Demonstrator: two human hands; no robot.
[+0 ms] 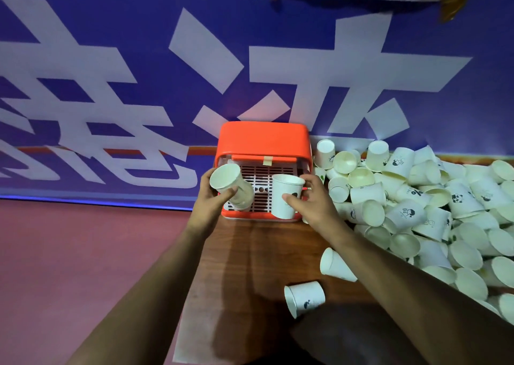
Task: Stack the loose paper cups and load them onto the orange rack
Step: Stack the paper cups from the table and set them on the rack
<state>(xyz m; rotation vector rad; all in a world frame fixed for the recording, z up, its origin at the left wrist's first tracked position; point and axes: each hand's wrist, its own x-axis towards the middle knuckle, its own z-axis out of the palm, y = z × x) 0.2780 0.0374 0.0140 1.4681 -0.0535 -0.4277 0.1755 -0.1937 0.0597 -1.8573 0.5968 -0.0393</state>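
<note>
Gripping a tilted cup (232, 188), left fingers (228, 193) curl round its side; the mouth faces up and left. Right fingers (309, 183) and thumb wrap an upright cup (286, 195). Left hand (212, 199) and right hand (313, 199) hold both cups just in front of the orange rack (264, 138), over its white slatted tray (261, 179). The rack stands on the desk (250, 253) against a blue banner (111, 58). A pile of loose cups (417, 198) lies right of the rack. Two stray cups (304, 298) lie on their sides nearer the person.
</note>
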